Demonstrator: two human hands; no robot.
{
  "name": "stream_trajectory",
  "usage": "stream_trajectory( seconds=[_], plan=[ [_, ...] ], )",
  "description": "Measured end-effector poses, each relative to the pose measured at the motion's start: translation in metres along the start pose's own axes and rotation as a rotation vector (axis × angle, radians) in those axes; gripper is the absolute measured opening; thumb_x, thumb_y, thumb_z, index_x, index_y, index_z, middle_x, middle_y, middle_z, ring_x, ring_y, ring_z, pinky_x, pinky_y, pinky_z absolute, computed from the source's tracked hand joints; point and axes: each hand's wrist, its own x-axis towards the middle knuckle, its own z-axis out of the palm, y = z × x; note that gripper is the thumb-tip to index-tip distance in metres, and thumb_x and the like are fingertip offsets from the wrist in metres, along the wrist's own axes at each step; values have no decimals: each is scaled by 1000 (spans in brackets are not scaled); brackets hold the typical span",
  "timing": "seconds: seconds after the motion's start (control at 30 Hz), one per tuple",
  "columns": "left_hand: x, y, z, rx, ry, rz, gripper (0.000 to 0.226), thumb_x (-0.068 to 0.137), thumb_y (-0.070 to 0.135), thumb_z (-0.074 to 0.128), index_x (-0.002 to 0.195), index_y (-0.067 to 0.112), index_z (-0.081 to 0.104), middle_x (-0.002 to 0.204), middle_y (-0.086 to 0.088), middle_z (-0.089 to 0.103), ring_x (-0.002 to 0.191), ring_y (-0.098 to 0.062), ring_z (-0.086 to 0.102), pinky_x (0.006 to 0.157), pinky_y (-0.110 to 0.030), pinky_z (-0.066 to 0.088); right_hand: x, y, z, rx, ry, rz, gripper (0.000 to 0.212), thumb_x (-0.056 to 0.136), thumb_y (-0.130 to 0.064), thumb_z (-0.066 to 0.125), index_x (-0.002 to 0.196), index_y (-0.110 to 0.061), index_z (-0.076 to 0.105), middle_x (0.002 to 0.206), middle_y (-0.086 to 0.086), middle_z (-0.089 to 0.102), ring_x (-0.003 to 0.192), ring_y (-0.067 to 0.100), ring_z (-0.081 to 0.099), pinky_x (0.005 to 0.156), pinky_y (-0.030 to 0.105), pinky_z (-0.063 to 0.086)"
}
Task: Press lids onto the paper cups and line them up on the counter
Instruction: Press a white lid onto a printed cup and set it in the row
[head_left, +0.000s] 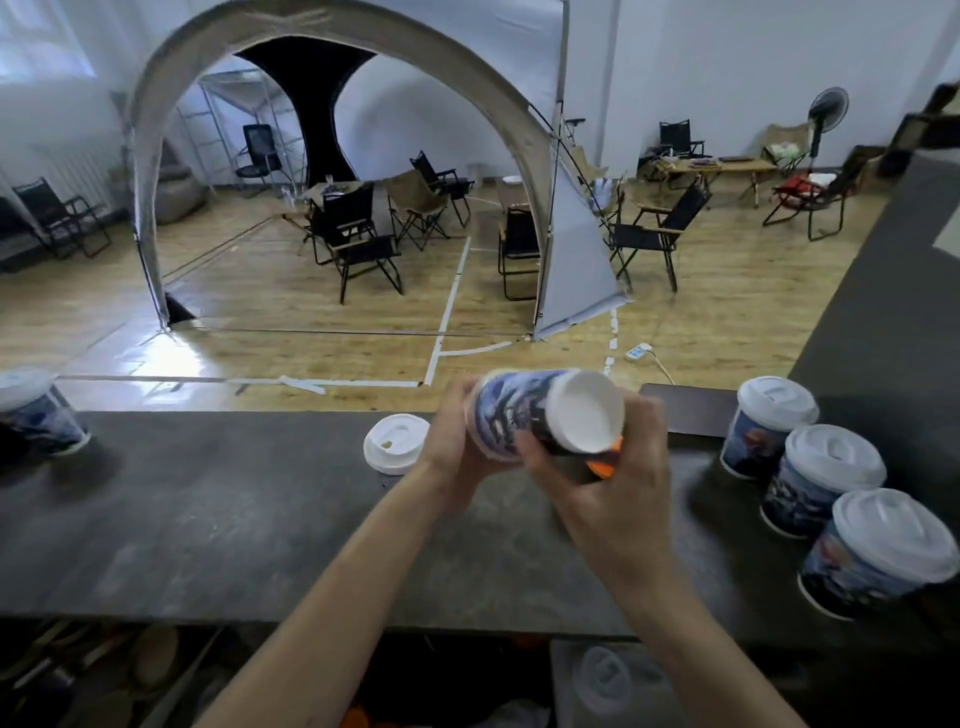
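Note:
Above the dark counter (208, 519) both hands hold a sideways stack of blue printed paper cups (519, 410), its white open mouth turned toward me. My left hand (452, 441) grips the stack's left end. My right hand (618, 478) curls round the right end, where an orange patch of print shows under the fingers. A white lid (396, 441) sits on the counter just left of my left hand; what is under it is hidden. Three lidded cups (826, 478) stand in a diagonal row at the right. One more lidded cup (36, 410) stands at the far left.
The counter's far edge drops to a wooden floor with a tent arch (337, 78) and folding chairs (363, 244). A dark raised block (691, 408) sits behind my right hand. Below the near edge a blurred shelf holds clear lids (602, 680) and clutter.

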Motion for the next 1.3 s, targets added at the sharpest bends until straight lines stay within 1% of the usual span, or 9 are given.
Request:
stream_trajectory(
  seconds=[0.07, 0.13, 0.23, 0.33, 0.43, 0.7, 0.9, 1.13, 1.3],
  plan=[
    [-2, -25, -3, -75, -94, 33, 25, 96, 16, 59, 116, 2, 66, 111, -18, 73, 105, -29, 66, 87, -45, 59, 3, -1, 9, 64, -53, -36, 62, 72, -50, 83, 118, -20, 53, 110, -3, 55, 102, 13, 59, 85, 19, 48],
    [-6, -40, -3, -321, -152, -99, 22, 97, -1, 61, 109, 16, 65, 102, 2, 76, 90, -2, 71, 78, -20, 58, 6, -2, 16, 136, -139, 26, 63, 73, -49, 83, 122, -25, 52, 113, -11, 61, 106, 6, 63, 87, 19, 51],
    [-21, -57, -6, -589, -160, -70, 37, 108, 33, 44, 104, 9, 72, 103, -13, 75, 79, -17, 78, 61, -30, 61, 10, -1, 25, 153, -299, 133, 62, 76, -56, 80, 124, -28, 53, 113, -17, 65, 107, 2, 65, 87, 31, 58],
    [-20, -64, -3, -630, -42, -51, 70, 107, 58, 27, 149, 7, 49, 147, -23, 53, 128, -40, 59, 100, -51, 54, 15, 3, 27, 128, -267, 121, 63, 74, -52, 84, 123, -25, 54, 112, -16, 65, 105, 2, 65, 84, 25, 58],
    [-7, -71, -11, -745, -178, -119, 77, 104, 65, 27, 155, 8, 39, 154, -23, 45, 138, -42, 49, 109, -54, 45, 16, 3, 24, 122, -331, 110, 65, 72, -39, 90, 122, -25, 51, 112, -15, 66, 104, -1, 65, 82, 21, 56],
    [-12, -37, -8, -101, 134, 288, 51, 76, 48, 71, 104, 6, 71, 93, -15, 77, 83, -29, 73, 70, -36, 61, -21, 48, -31, 63, -399, 215, 69, 65, -29, 95, 120, -24, 53, 104, -16, 71, 91, 3, 72, 72, 19, 56],
    [-17, -55, 14, 461, -14, 532, 41, 70, 54, 73, 107, 34, 73, 106, 5, 74, 96, -9, 70, 78, -19, 54, -41, 79, -66, -176, -483, 161, 68, 68, -43, 90, 128, -31, 60, 114, -17, 57, 107, 6, 61, 87, 24, 52],
    [4, -74, 42, 314, -147, 369, 49, 99, 44, 36, 129, 17, 63, 127, 5, 71, 117, -13, 67, 88, -38, 60, -53, 117, -90, -316, -123, 228, 70, 59, -26, 92, 121, -28, 59, 104, -17, 55, 98, -2, 54, 83, 11, 43],
    [17, -102, 19, 367, -46, 307, 39, 96, 38, 46, 117, 14, 69, 119, -3, 73, 112, -23, 69, 85, -42, 62, -26, 166, -84, -181, -58, 494, 75, 67, -15, 94, 128, -29, 52, 123, -7, 58, 115, -4, 54, 90, 5, 40]
  ],
)
